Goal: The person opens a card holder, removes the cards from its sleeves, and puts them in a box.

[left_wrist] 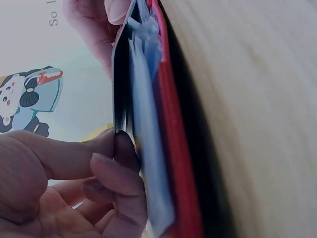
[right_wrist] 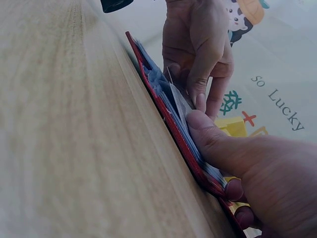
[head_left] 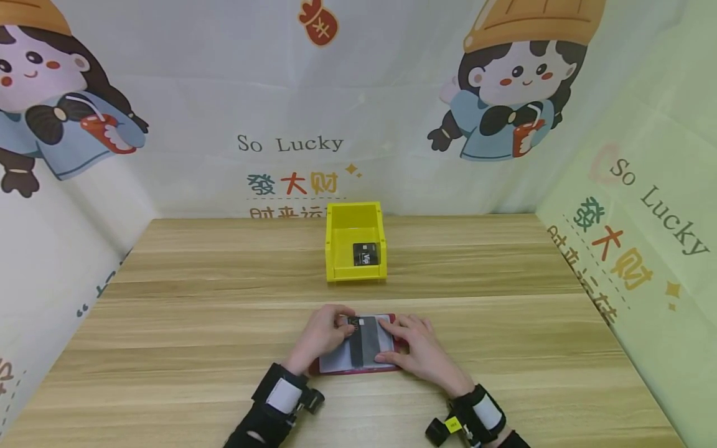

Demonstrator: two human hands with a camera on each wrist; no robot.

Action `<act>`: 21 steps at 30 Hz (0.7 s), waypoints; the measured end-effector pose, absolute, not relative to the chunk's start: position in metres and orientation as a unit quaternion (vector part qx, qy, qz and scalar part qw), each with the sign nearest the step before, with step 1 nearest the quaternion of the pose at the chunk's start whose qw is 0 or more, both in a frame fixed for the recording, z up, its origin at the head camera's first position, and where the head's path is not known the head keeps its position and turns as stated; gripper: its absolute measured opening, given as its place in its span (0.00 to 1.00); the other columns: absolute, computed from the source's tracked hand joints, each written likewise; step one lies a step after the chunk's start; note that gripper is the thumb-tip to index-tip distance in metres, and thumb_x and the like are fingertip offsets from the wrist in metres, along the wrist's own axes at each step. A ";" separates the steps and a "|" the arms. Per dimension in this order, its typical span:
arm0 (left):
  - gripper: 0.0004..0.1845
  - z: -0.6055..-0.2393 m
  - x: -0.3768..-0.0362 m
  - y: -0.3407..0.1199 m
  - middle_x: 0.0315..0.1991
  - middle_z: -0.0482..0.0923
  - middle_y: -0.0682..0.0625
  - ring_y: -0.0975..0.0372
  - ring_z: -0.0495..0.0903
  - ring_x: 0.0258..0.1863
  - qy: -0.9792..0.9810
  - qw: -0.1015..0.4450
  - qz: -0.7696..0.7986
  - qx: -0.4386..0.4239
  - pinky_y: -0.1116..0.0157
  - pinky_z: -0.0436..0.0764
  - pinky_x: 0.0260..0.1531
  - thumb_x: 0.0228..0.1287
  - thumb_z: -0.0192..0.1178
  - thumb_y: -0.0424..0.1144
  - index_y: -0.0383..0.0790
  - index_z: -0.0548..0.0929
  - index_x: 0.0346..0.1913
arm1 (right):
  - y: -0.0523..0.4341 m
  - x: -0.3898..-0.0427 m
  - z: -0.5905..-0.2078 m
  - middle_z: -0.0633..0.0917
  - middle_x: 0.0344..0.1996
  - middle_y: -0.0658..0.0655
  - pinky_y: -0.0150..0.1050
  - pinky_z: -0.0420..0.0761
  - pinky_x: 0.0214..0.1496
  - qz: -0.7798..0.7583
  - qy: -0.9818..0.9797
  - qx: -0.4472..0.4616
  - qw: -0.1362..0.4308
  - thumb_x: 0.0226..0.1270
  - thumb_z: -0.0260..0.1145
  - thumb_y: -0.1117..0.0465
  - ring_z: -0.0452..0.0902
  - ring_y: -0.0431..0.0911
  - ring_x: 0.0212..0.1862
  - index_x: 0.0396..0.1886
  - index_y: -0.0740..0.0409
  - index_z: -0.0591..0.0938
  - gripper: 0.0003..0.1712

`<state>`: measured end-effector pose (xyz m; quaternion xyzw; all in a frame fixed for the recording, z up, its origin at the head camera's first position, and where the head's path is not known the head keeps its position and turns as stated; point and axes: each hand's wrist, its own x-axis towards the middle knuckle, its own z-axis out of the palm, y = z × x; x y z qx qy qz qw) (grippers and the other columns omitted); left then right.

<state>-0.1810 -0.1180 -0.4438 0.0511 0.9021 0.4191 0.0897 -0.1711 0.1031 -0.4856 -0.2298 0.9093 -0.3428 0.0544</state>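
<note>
A staged recording booth: a bare wooden table (head_left: 168, 323) walled in by printed cartoon backdrop sheets (head_left: 224, 93)

Both forearms reached forward side by side, each wrist wrapped in a black strap with a white panel. The left hand (head_left: 325, 336) lay at the left end of the red card holder (head_left: 358, 369), fingers curled, thumb and fingertips pinching a dark card (top edge only). The right hand (head_left: 417, 348) rested at the holder's right end, fingers extended and pressing flat.
</note>
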 end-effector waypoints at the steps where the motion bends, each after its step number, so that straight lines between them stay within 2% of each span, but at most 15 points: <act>1: 0.14 -0.444 -0.180 -0.118 0.24 0.73 0.50 0.62 0.69 0.25 0.900 0.090 0.424 0.048 0.68 0.66 0.26 0.63 0.64 0.27 0.30 0.84 0.52 | 0.103 -0.171 -0.486 0.81 0.54 0.57 0.58 0.62 0.66 -0.343 0.909 -0.230 0.054 0.58 0.75 0.45 0.72 0.52 0.57 0.67 0.55 0.78 0.39; 10: 0.16 -0.449 -0.176 -0.122 0.27 0.81 0.44 0.66 0.71 0.15 0.874 0.055 0.483 0.032 0.69 0.73 0.18 0.62 0.59 0.24 0.25 0.79 0.53 | 0.102 -0.172 -0.487 0.82 0.53 0.57 0.58 0.62 0.65 -0.344 0.910 -0.227 0.053 0.57 0.76 0.46 0.71 0.52 0.57 0.67 0.56 0.78 0.39; 17: 0.27 -0.443 -0.173 -0.119 0.28 0.78 0.46 0.62 0.73 0.25 0.890 0.087 0.447 0.015 0.67 0.71 0.27 0.60 0.70 0.34 0.27 0.76 0.60 | 0.102 -0.172 -0.487 0.82 0.54 0.57 0.59 0.61 0.66 -0.343 0.911 -0.223 0.054 0.57 0.76 0.47 0.72 0.54 0.59 0.67 0.56 0.78 0.39; 21: 0.30 -0.443 -0.173 -0.119 0.29 0.79 0.45 0.61 0.75 0.26 0.895 0.096 0.436 0.002 0.67 0.71 0.27 0.57 0.73 0.35 0.28 0.76 0.61 | 0.101 -0.172 -0.487 0.82 0.55 0.57 0.58 0.62 0.66 -0.344 0.910 -0.223 0.055 0.58 0.76 0.46 0.72 0.54 0.59 0.67 0.56 0.79 0.38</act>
